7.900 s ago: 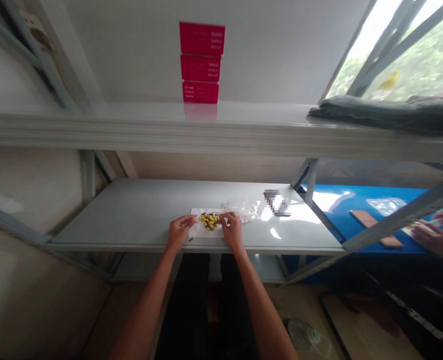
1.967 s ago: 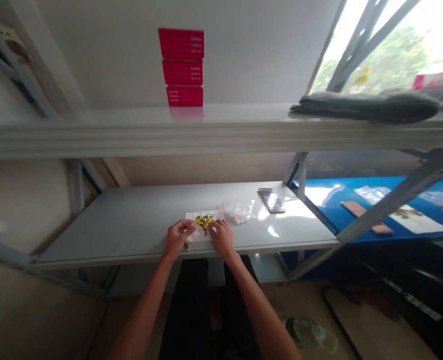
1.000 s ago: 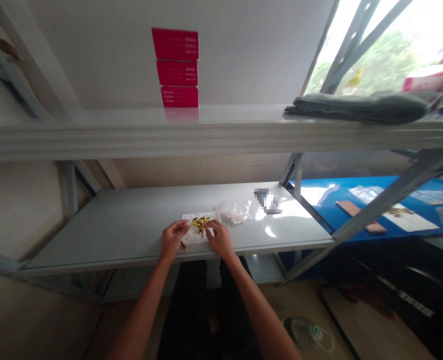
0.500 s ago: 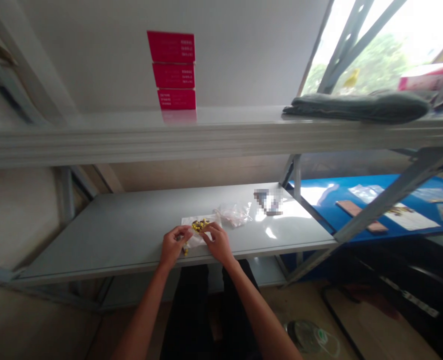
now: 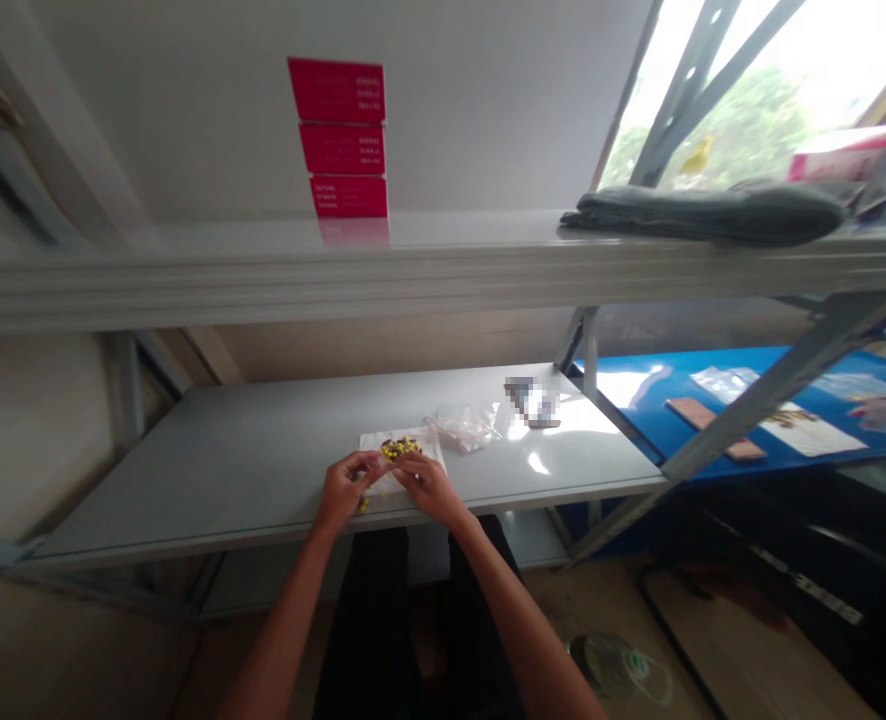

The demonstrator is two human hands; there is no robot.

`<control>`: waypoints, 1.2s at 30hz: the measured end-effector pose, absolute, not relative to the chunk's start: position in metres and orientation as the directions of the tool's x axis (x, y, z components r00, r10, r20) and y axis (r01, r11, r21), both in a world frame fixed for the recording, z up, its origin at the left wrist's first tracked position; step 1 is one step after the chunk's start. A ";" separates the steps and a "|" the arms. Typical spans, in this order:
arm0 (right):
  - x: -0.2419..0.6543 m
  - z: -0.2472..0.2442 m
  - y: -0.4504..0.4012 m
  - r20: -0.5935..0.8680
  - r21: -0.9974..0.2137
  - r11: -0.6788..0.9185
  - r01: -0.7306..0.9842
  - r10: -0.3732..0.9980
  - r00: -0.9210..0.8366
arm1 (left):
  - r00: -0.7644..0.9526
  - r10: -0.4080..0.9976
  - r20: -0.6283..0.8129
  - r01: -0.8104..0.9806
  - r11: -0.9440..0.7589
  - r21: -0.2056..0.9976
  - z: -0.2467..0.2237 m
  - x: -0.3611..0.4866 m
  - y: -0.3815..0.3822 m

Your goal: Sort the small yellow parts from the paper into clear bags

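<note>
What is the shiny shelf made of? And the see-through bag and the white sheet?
The shelf looks like painted metal, pale grey and glossy, because window light gleams on it. The bag looks like thin clear plastic, crinkled and glinting. The white sheet could be paper or plastic; it looks matte, but it's too small to tell.

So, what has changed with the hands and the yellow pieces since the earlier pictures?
The left hand and right hand have moved together over the white sheet, their fingers now close below the yellow and dark pieces. A few pieces now lie at the sheet's near edge, by the left hand. The clear plastic bag stayed beside the sheet.
</note>
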State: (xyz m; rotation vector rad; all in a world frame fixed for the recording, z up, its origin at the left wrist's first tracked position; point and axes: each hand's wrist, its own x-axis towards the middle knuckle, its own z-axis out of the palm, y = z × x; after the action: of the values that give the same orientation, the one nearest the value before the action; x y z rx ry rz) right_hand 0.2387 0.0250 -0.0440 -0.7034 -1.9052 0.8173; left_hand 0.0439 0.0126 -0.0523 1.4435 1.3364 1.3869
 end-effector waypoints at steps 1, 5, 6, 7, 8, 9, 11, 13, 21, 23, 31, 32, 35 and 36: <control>0.239 -0.043 0.024 0.508 -0.775 0.614 0.152 0.747 -0.429 | -0.128 0.966 0.224 0.176 -0.200 0.964 -0.052 0.044 0.012; 0.237 -0.046 0.024 0.456 -0.787 0.571 0.231 0.792 -0.406 | -0.141 0.968 0.209 0.134 -0.190 0.973 -0.050 0.045 0.011; 0.237 -0.047 0.024 0.451 -0.794 0.557 0.244 0.808 -0.379 | -0.146 0.968 0.204 0.121 -0.187 0.975 -0.050 0.046 0.011; 0.237 -0.048 0.024 0.447 -0.804 0.540 0.249 0.825 -0.345 | -0.151 0.968 0.199 0.108 -0.184 0.977 -0.050 0.046 0.010; 0.238 -0.047 0.024 0.444 -0.818 0.521 0.241 0.840 -0.311 | -0.157 0.969 0.192 0.093 -0.180 0.979 -0.049 0.047 0.010; 0.239 -0.045 0.023 0.437 -0.837 0.503 0.215 0.852 -0.290 | -0.162 0.969 0.185 0.078 -0.175 0.982 -0.048 0.048 0.009; 0.244 -0.036 0.020 0.415 -0.879 0.464 0.112 0.859 -0.300 | -0.177 0.969 0.174 0.056 -0.167 0.984 -0.047 0.049 0.008; 0.250 -0.022 0.015 0.400 -0.900 0.435 0.014 0.839 -0.370 | -0.188 0.967 0.172 0.048 -0.165 0.985 -0.045 0.049 0.008; 0.243 -0.009 0.026 0.369 -0.907 0.419 0.035 0.834 -0.410 | -0.135 0.971 0.198 0.040 -0.194 0.980 -0.050 0.044 0.009; 0.236 -0.021 0.032 0.375 -0.915 0.403 0.020 0.868 -0.327 | -0.108 0.971 0.214 0.048 -0.210 0.976 -0.051 0.043 0.009; 0.221 -0.050 0.037 0.305 -0.949 0.273 -0.154 0.918 -0.252 | -0.090 0.971 0.220 0.142 -0.206 0.968 -0.047 0.045 0.006; 0.221 -0.051 0.037 0.299 -0.952 0.267 -0.148 0.915 -0.271 | -0.090 0.971 0.220 0.145 -0.205 0.968 -0.047 0.044 0.006; 0.223 -0.054 0.036 0.311 -0.950 0.302 -0.078 0.901 -0.304 | -0.085 0.973 0.215 0.158 -0.200 0.967 -0.049 0.043 0.007; 0.223 -0.055 0.036 0.320 -0.946 0.318 -0.057 0.898 -0.303 | -0.083 0.973 0.213 0.161 -0.198 0.967 -0.050 0.043 0.007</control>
State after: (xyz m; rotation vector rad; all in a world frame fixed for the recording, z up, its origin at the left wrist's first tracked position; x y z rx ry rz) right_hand 0.2227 0.0359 -0.0548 -0.7905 -1.5661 1.1753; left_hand 0.0429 0.0069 -0.0497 1.4298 1.2924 1.3641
